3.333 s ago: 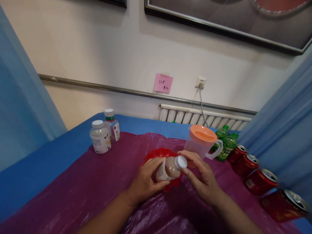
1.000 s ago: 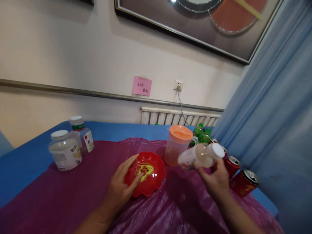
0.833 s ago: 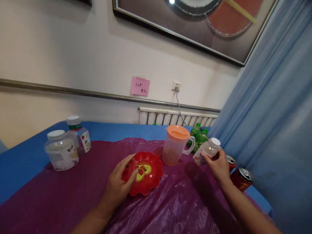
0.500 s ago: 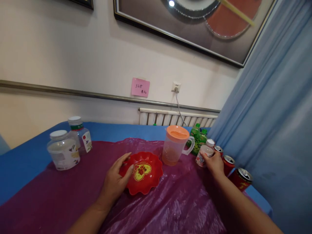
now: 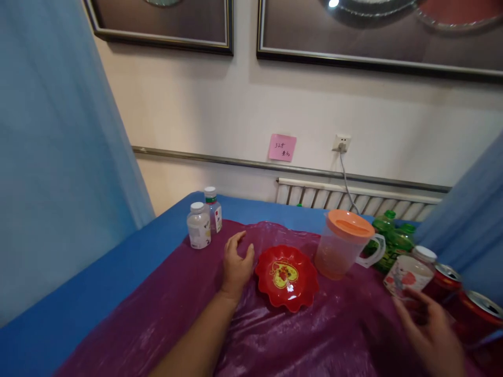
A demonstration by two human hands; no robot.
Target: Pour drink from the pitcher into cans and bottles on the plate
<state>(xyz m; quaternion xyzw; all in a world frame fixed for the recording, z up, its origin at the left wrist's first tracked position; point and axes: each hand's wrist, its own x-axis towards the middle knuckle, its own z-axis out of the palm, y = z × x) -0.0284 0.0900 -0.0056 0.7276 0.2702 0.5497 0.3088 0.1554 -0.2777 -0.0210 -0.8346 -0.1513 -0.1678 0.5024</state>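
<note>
My left hand [image 5: 237,264] hovers to the left of a red scalloped dish [image 5: 304,264], its fingers curved and apart around nothing. The dish has a yellow heart-shaped print in its middle. On the right, my right hand [image 5: 434,327] is just in front of a small white-capped bottle [image 5: 408,275] with a red and white label. Its thumb and fingers are spread with nothing between them, and a gap to the bottle seems to show. A clear pitcher [image 5: 334,256] with an orange lid and some amber liquid stands between the dish and that bottle.
Two white-capped containers, a wide jar [image 5: 199,230] and a taller bottle [image 5: 215,214], stand back left. Green bottles [image 5: 396,241] and red cans [image 5: 473,314] line the right side. Purple plastic sheeting [image 5: 165,314] covers much of the blue table [image 5: 118,283]. Blue curtains [image 5: 66,157] hang at both sides.
The view has turned left. My left hand has moved left, away from the dish's rim. My right hand has let go of the white-capped bottle and drawn back towards me.
</note>
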